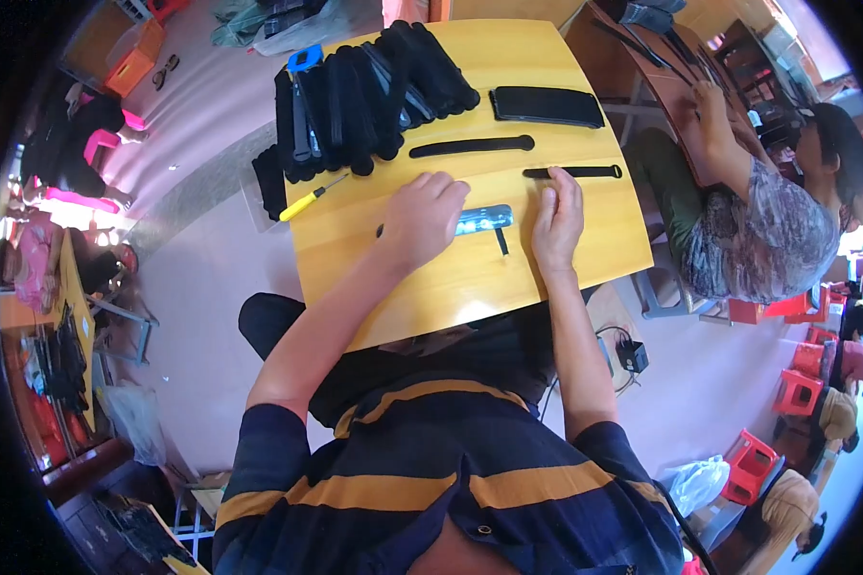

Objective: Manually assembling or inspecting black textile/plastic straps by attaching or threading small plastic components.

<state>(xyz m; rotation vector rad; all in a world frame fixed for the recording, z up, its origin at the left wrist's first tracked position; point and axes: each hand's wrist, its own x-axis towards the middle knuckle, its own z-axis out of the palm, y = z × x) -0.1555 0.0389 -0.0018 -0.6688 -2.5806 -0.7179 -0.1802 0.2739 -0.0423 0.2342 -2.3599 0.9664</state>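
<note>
My left hand point(424, 218) is closed, its fingers curled down over the near end of a shiny blue bar point(489, 219) on the yellow table. What lies inside its grip is hidden, and a small dark tip shows on its left side. My right hand point(558, 216) is open, thumb apart, with its fingertips over a short black strap point(599, 172) that has a loop at its right end. A small black strip point(502, 241) lies at the blue bar's lower edge. Beyond my hands lies a longer black strap point(470, 146) with a rounded end.
Bundled black straps point(355, 105) cover the table's far left, with a blue-topped tool point(305, 59) among them. A yellow-handled screwdriver point(302, 205) lies at the left edge. A flat black stack point(548, 106) sits far right. Another person point(767, 225) works at a table on the right.
</note>
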